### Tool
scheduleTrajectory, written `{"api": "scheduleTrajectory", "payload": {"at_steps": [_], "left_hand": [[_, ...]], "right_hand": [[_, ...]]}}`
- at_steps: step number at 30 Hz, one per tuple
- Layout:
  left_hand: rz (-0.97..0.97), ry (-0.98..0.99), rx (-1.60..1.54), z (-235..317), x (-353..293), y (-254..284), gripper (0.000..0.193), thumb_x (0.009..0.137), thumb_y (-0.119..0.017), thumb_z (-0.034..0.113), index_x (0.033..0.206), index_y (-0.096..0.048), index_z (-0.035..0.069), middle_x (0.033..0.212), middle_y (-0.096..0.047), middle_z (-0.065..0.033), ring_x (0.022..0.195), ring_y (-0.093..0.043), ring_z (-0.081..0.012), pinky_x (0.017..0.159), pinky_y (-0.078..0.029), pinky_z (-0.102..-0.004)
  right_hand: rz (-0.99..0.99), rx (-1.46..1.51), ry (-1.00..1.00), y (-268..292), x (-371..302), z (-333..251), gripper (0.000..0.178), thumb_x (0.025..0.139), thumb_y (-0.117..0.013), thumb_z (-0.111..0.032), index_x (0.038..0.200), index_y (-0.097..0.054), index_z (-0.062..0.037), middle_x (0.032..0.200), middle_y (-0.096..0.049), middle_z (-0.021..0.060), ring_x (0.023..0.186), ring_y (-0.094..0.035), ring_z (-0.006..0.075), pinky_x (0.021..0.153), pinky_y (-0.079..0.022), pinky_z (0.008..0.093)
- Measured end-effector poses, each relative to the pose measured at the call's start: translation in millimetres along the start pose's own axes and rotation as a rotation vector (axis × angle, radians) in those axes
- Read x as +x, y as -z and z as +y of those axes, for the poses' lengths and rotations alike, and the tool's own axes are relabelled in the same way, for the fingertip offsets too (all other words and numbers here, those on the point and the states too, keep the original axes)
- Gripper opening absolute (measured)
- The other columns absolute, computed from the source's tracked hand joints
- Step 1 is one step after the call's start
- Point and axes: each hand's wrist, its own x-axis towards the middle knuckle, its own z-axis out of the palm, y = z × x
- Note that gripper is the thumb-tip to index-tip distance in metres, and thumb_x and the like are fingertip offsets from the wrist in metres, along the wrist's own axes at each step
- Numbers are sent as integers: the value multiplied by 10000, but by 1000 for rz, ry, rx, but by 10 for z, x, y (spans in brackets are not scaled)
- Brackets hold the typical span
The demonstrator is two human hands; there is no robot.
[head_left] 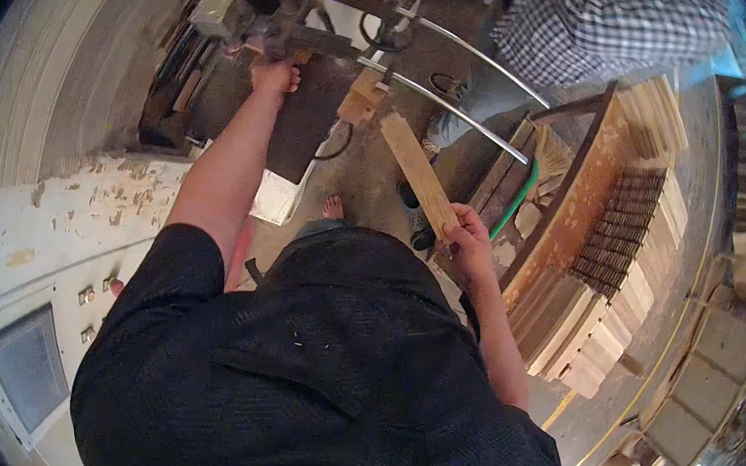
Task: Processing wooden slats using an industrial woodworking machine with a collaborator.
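My right hand (pixel 472 243) is closed on the near end of a flat wooden board (pixel 421 174), thumb on top. The board slants away up and left, its far end close to a wooden block (pixel 364 97) by the metal rails. My left arm reaches forward to a dark machine (pixel 309 34). There my left hand (pixel 276 78) is closed at the machine's edge, fingers curled. What it grips, if anything, is hidden.
Two shiny metal rails (pixel 462 118) run out from the machine to the right. A wooden rack (pixel 575 179) with stacked boards (pixel 599 326) stands at the right. A person in a checked shirt (pixel 602 33) is beyond the rails. A white control cabinet (pixel 41 285) is at my left.
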Motion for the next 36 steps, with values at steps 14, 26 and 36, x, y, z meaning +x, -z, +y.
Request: {"api": "scheduleTrajectory", "payload": {"at_steps": [14, 26, 36], "left_hand": [[-1272, 212, 308, -412, -3301, -1995, 328, 1000, -555, 275, 1200, -565, 16, 1016, -672, -106, 828, -693, -222, 692, -589, -348], [-1591, 232, 558, -777, -5311, -3570, 261, 945, -664, 244, 965, -607, -10, 837, -672, -98, 660, -670, -168, 557, -564, -287], [-1342, -215, 669, -836, -5390, -3709, 402, 929, -681, 408, 733, -539, 87, 553, -531, -7, 414, -491, -94, 365, -373, -242]], "right_hand": [[295, 233, 204, 555, -1269, 26, 326, 937, -576, -70, 1257, -514, -60, 1030, -610, 68, 782, -629, 177, 697, -532, 327], [700, 775, 433, 841, -2710, 1140, 376, 999, -537, -349, 1225, -552, -49, 1008, -627, 75, 861, -630, 192, 761, -517, 344], [945, 159, 384, 1228, -3043, 890, 245, 925, -673, -213, 1051, -645, -4, 911, -660, 51, 839, -620, 126, 761, -499, 282]]}}
